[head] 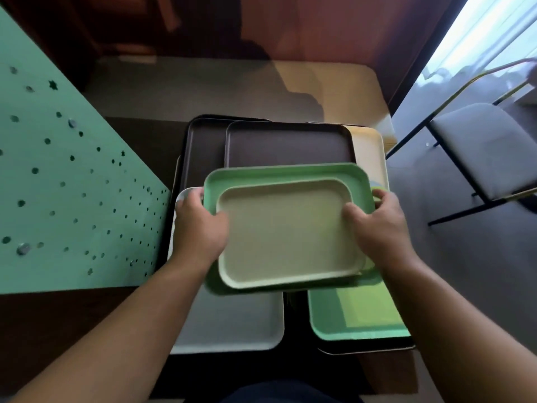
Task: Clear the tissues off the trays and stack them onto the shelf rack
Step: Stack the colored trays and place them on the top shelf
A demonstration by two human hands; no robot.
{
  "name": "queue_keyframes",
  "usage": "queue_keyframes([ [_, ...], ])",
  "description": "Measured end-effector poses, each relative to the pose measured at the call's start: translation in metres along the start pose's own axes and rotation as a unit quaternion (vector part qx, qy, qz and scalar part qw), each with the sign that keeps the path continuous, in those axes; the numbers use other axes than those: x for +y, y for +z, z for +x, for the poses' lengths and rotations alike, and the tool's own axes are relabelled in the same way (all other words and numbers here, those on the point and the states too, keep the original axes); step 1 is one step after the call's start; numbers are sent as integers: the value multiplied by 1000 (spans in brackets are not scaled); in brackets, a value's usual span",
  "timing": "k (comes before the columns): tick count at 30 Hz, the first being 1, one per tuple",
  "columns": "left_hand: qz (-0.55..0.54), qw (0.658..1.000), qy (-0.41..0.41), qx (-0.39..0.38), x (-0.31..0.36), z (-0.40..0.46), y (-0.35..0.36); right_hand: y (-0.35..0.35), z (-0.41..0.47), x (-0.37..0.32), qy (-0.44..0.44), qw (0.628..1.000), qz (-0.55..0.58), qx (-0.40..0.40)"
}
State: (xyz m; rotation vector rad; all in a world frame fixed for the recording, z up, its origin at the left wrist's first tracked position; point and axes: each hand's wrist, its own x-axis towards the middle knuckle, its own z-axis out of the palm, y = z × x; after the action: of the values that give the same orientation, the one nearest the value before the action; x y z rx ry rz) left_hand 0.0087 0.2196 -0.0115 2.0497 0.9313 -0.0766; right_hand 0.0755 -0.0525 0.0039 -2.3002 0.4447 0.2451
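Trays (290, 146) overlapping on dark table (139, 141) | green pegboard (58, 184) left | chair (482, 152) right

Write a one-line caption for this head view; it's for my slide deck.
Both hands, left and right, hold a beige tray nested in a green tray above other trays.

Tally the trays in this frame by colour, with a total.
Dark brown rectangular plastic trays: 2
Green trays: 2
Beige trays: 2
Grey tray: 1
Total: 7, though edges of others may be hidden underneath.
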Motion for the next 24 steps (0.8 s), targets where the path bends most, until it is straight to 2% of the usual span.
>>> queue_keyframes([
  [5,-22,1000,8,5,42,65,25,4,69,-37,18,1000,5,10],
  [12,2,1000,-16,-14,65,99,41,35,120,-34,61,997,49,15],
  [17,50,998,-10,-28,63,94,46,44,126,-30,18,997,-66,26],
  [21,64,997,-20,-31,54,87,52,40,129,-26,67,996,-46,-23],
  [24,7,998,-37,-44,54,86,51,34,128,-24,85,993,-32,-72],
])
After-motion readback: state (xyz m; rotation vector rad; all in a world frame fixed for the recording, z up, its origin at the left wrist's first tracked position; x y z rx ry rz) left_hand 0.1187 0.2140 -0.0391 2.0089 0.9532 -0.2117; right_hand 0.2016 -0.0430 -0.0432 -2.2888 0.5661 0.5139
